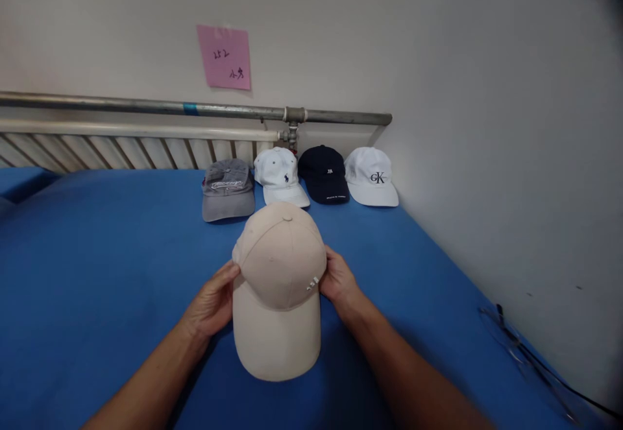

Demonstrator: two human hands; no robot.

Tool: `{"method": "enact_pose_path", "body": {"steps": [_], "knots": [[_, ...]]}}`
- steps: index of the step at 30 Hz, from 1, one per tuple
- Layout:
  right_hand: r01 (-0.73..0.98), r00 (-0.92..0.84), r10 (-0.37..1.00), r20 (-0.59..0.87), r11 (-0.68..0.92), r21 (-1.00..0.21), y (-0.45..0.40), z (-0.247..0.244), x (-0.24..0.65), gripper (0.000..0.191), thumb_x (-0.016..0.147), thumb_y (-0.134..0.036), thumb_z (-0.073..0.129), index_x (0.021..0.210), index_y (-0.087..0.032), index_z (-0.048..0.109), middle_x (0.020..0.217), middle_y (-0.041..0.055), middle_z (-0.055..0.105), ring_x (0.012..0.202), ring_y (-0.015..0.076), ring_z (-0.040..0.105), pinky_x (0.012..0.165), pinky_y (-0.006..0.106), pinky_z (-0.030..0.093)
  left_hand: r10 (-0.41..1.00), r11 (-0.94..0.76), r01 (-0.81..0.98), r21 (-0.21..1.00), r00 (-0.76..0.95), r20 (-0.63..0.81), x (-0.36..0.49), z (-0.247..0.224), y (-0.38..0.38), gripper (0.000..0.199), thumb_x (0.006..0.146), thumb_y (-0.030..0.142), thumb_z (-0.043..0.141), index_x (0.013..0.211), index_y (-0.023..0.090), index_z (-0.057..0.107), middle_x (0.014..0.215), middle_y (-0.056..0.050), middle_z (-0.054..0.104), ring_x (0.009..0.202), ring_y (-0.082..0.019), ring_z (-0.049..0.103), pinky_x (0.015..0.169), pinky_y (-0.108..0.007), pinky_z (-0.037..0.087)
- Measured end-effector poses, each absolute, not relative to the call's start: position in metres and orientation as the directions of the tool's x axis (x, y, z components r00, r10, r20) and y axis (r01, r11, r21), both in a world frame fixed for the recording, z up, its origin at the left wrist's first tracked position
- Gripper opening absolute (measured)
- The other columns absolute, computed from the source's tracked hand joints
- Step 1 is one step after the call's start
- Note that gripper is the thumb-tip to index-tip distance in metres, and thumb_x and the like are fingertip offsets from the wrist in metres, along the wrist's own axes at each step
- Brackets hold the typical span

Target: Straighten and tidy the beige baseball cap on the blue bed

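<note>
A beige baseball cap [280,261] is held up in front of me, its brim pointing down toward me. My left hand [214,300] grips its left side, thumb on the outside near the brim's corner. On the opposite side my right hand [338,277] holds the cap's edge, with its fingertips partly hidden behind it. Beyond it, a row of caps stands on the blue surface: a grey cap [228,190], a white cap with a small dark emblem [280,174], a black cap [322,174] and a white cap with dark letters [372,174].
The blue-covered surface [121,274] meets a wall on the right. Eyeglasses [516,339] and a black cable [574,388] lie along that edge. At the back run a metal pipe [233,111] and a white radiator [146,151]. A pink note [224,57] is stuck above.
</note>
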State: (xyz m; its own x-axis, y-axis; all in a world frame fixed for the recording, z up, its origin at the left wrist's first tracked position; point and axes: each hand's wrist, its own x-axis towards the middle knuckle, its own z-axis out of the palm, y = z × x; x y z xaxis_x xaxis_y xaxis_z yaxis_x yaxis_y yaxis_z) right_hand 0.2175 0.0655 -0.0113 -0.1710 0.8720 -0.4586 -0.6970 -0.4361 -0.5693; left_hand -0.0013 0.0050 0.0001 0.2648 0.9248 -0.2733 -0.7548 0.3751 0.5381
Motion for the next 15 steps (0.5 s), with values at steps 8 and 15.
{"method": "enact_pose_path", "body": {"steps": [8,15], "knots": [[-0.682,-0.181,0.869,-0.461,-0.449,-0.577,0.0629,-0.0065,0.2130,0.011,0.075,-0.020,0.061,0.073,-0.020,0.071,0.064,0.0004,0.074,0.086,0.0224,0.070,0.084,0.036,0.054,0.928,0.351,-0.733,0.583,0.188,-0.323,0.0024,0.0041,0.0075,0.021,0.069,0.012,0.078,0.089,0.015,0.074,0.086,-0.007,0.077,0.089,-0.026,0.071,0.088,-0.036,0.055],[-0.682,-0.171,0.870,-0.462,-0.443,-0.582,0.0630,-0.0081,0.2137,0.010,0.076,-0.022,0.062,0.073,-0.020,0.071,0.065,0.0001,0.074,0.082,0.0215,0.070,0.084,0.034,0.054,0.928,0.343,-0.706,0.620,0.152,-0.341,0.0050,0.0042,0.0079,0.019,0.068,0.012,0.079,0.087,0.015,0.075,0.081,-0.006,0.077,0.079,-0.024,0.072,0.085,-0.035,0.056]]}}
